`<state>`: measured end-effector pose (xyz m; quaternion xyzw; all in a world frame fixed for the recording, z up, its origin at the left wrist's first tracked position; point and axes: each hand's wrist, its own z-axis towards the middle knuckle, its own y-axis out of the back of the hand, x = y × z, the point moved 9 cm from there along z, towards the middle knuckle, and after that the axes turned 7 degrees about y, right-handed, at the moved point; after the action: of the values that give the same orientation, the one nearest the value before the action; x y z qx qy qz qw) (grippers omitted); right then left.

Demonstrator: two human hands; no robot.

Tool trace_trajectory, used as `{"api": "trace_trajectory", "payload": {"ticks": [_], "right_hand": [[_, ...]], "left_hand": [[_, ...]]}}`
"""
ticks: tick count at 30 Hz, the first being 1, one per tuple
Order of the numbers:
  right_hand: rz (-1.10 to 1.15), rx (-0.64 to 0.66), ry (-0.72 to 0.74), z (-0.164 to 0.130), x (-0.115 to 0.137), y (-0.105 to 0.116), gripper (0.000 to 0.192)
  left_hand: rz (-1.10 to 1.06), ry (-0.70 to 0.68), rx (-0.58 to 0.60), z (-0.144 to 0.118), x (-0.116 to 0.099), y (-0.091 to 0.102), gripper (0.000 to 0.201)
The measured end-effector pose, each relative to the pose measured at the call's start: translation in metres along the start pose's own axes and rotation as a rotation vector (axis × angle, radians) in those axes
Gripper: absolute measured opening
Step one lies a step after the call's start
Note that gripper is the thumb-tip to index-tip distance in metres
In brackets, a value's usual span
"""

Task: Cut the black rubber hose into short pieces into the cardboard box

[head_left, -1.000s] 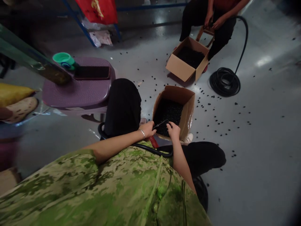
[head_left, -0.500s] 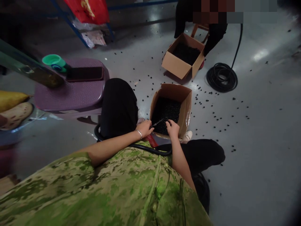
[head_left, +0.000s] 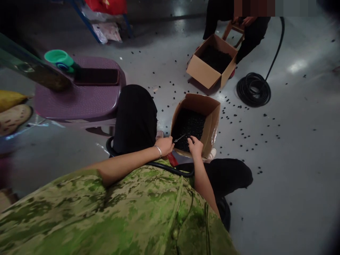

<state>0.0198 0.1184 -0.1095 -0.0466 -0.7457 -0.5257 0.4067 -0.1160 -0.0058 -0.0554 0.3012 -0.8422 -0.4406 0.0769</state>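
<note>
My left hand (head_left: 164,145) is closed round a pair of scissors (head_left: 178,139), whose thin metal blades point up and to the right over an open cardboard box (head_left: 215,120). Small black rings (head_left: 192,122) fill the bottom of that box. Above its near right part, my right hand (head_left: 196,145) pinches a short dark piece (head_left: 191,140), too small and dark to make out fully. The blade tips end just left of my right fingers. Across my lap runs a black hose (head_left: 170,168), which also curves round beside my left knee.
A second cardboard box (head_left: 203,72) of black pieces stands before a seated person (head_left: 253,33). A coil of black hose (head_left: 253,90) lies to its right. Black rings litter the floor. At left, a purple stool (head_left: 79,102) holds a phone (head_left: 98,77) and a bottle (head_left: 45,71).
The view has shifted slightly, and the seated person's hands now show. Both my hands keep their places over the box, with the scissors still in the left.
</note>
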Motion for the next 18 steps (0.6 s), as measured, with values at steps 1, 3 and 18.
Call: {"api": "trace_trajectory", "payload": {"ticks": [1,3,18], "right_hand": [[-0.015,-0.003,0.008,0.000,0.003,0.002,0.033],[-0.058,-0.029,0.045,-0.001,0.011,0.007,0.034],[-0.516,-0.083,0.253,-0.015,0.056,0.028,0.029]], "left_hand": [[0.006,-0.009,0.003,-0.001,-0.002,0.001,0.034],[0.004,-0.019,0.010,-0.004,-0.004,0.002,0.034],[-0.014,-0.012,0.019,-0.004,-0.005,0.001,0.033]]}}
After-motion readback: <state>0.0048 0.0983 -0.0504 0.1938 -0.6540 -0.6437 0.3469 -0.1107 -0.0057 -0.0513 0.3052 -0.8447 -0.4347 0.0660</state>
